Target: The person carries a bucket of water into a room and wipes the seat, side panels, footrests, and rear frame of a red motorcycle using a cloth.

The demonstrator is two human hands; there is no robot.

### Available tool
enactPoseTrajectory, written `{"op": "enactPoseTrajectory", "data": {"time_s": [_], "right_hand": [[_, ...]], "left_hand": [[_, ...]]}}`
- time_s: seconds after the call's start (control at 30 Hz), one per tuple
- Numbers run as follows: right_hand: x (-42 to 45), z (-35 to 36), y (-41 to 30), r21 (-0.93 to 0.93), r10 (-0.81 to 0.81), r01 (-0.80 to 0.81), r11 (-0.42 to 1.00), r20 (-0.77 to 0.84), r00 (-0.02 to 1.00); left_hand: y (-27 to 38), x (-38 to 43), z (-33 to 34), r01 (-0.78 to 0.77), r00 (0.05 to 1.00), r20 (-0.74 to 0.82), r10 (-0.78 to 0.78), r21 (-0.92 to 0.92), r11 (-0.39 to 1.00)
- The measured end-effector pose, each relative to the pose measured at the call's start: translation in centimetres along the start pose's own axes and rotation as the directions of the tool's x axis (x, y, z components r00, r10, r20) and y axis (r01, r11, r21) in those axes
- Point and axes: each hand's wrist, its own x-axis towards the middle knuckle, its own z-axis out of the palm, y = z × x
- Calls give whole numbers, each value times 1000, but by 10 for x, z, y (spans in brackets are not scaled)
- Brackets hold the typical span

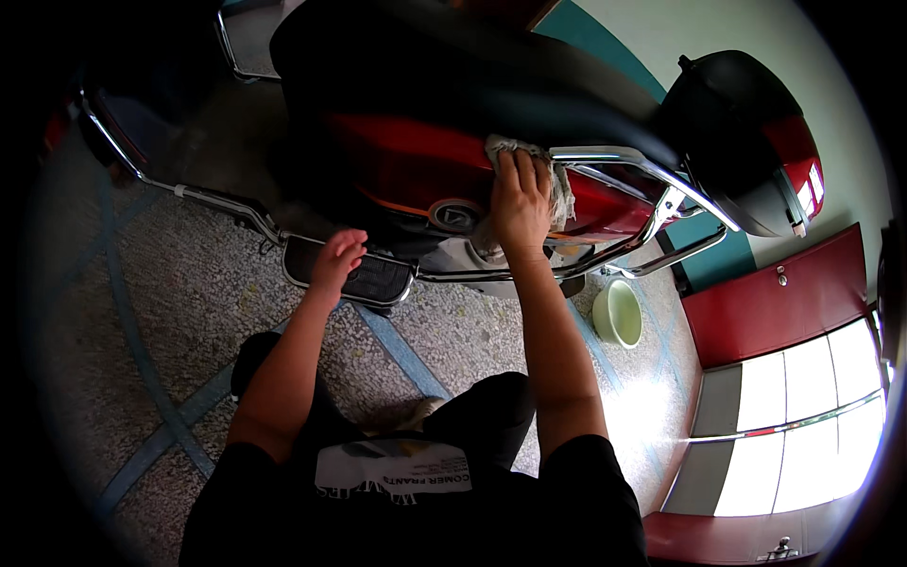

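Note:
My right hand (522,205) presses a crumpled pale cloth (564,195) against the red side panel (418,152) of a scooter, below its black seat (453,78). The cloth shows above and to the right of my fingers. A round emblem (455,215) sits on the panel, just left of that hand. Chrome rails (616,153) run along the scooter's rear side. Over the black ribbed footrest (375,278) hovers my left hand (339,264), holding nothing, with its fingers loosely curled; whether it touches the footrest cannot be told.
A pale green basin (618,314) stands on the speckled floor (453,333) behind the scooter. A black and red top box (744,142) juts out at the scooter's rear. At right are red doors (779,298) with bright panes. A chrome guard bar (220,202) extends left.

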Motion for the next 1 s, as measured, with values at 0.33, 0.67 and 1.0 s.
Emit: {"op": "enactPoseTrajectory", "data": {"time_s": [0.33,0.67,1.0], "right_hand": [[-32,-11,25,284,-134,96,954,119,984],[-89,-33,-12,738,144,-142,660,62,988],[-163,-71,-26,755,393,-627,192,526,754]], "left_hand": [[91,-6,108,-336,935,181,306,164,928],[156,34,169,-512,427,495,757,822,-249],[182,72,188,-300,634,594,495,779,-550]]}}
